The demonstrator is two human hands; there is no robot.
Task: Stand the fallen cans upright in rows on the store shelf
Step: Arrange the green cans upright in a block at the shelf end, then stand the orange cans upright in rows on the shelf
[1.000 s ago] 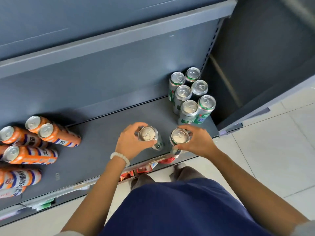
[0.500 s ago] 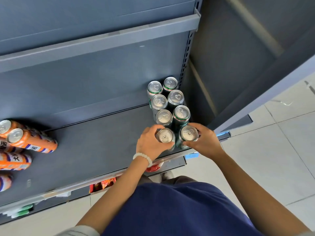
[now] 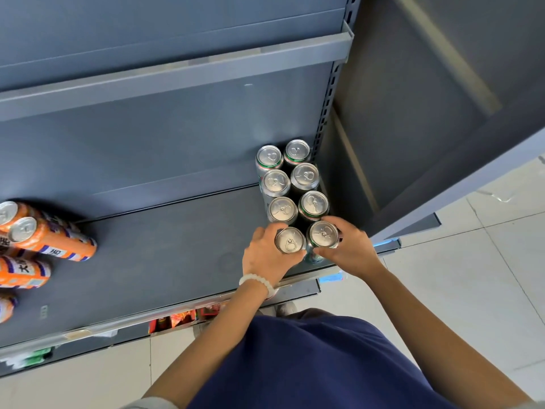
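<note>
On grey metal shelf (image 3: 165, 261), left hand (image 3: 265, 258) gripping cylindrical can (image 3: 290, 240), right hand (image 3: 351, 249) gripping neighbouring can (image 3: 323, 234)

The upright aluminium cans (image 3: 312, 202) show silver tops with green bands at the rim. The fallen cylindrical cans (image 3: 50, 240) are orange with white-and-purple label patches. The metal shelf (image 3: 165, 261) is dark grey; the beaded bracelet (image 3: 256, 281) is white.

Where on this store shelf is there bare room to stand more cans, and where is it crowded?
Free: the broad dark shelf deck between the lying orange cans on the left and the upright green cans on the right. Crowded: the right end, where both hands each hold a front can against the two rows.
</note>
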